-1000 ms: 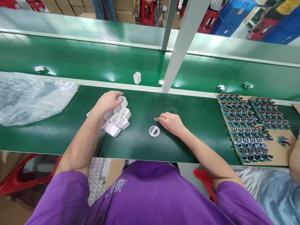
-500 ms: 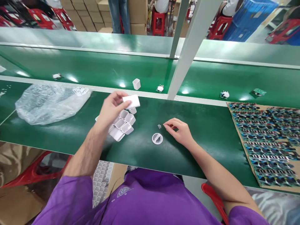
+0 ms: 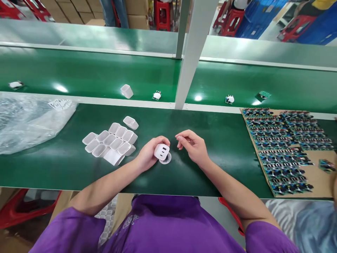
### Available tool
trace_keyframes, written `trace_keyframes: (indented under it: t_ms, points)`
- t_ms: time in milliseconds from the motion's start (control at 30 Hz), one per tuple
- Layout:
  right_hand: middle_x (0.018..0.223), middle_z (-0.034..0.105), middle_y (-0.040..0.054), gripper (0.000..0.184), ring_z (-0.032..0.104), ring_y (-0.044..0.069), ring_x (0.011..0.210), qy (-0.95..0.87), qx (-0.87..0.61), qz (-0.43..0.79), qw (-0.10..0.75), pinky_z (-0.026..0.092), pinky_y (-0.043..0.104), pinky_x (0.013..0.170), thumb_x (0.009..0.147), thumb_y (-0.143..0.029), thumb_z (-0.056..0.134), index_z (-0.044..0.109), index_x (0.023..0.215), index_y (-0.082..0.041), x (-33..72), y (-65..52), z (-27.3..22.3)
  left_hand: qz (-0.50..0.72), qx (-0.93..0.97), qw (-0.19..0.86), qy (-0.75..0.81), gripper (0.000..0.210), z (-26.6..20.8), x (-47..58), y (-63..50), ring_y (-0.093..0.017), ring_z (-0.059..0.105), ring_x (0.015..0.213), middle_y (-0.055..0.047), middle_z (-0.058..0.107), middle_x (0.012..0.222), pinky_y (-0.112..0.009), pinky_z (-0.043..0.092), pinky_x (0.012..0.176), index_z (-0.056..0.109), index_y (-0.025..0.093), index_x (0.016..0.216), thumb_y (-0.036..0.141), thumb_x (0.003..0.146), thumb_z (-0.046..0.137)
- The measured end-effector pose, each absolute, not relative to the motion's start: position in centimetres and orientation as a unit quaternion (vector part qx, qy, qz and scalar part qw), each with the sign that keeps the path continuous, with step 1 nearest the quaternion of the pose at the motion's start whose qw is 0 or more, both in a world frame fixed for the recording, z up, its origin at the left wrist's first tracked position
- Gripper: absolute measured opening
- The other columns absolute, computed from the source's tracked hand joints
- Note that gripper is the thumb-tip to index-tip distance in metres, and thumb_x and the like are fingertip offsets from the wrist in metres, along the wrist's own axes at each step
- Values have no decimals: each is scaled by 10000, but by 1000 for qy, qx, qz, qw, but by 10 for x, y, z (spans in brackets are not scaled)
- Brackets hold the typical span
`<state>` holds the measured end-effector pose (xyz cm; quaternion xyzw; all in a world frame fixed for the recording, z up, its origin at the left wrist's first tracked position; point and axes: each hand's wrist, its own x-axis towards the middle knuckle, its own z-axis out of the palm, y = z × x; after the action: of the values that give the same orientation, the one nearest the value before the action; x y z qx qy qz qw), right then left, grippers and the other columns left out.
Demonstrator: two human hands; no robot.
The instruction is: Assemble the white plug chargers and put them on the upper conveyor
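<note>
My left hand [image 3: 149,154] is wrapped round a white charger housing [image 3: 161,151], its face with port slots turned up towards me. Just beneath the housing, a round white disc [image 3: 165,160] lies on the green table, partly covered. To the right, my right hand [image 3: 194,147] hovers close by with thumb and forefinger pinched; whatever may be between them is too small to make out. A cluster of open white housings [image 3: 109,140] stands left of my left hand. One more housing [image 3: 131,122] sits apart behind the cluster.
Circuit boards [image 3: 281,163] lie in rows on cardboard at the right. A clear plastic bag [image 3: 34,123] is at the left. Beyond the table, a green belt [image 3: 100,75] carries a white housing [image 3: 126,91] and several small boards. A metal post [image 3: 191,52] rises at the table's back edge.
My left hand has brought the housing down and right, over the disc, and its slotted face now shows. My right hand remains pinched nearby. The view has shifted right.
</note>
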<state>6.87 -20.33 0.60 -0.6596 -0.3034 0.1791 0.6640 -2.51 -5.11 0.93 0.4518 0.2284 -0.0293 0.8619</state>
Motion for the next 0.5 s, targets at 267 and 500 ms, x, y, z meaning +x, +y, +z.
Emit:
trace_keyframes:
  t_ms: [267,500]
  points:
    - [890,669,32,157,634,96,646,-382,-706,75,592,564,213,525,949,-290,591,719,925,-203,67,-206,4,-48,522,821,225,340,15,-32,-52,-84,515,599,-41,659,855,-214,404,526,784,163,980,405,773,666]
    - [846,710,21,125,647,101,671,-473,-745,-133,452,558,195,568,928,-156,610,717,918,-219,68,-207,-1,-31,612,767,189,280,11,-35,-48,-127,557,735,-54,687,964,-250,449,658,776,168,866,389,836,606]
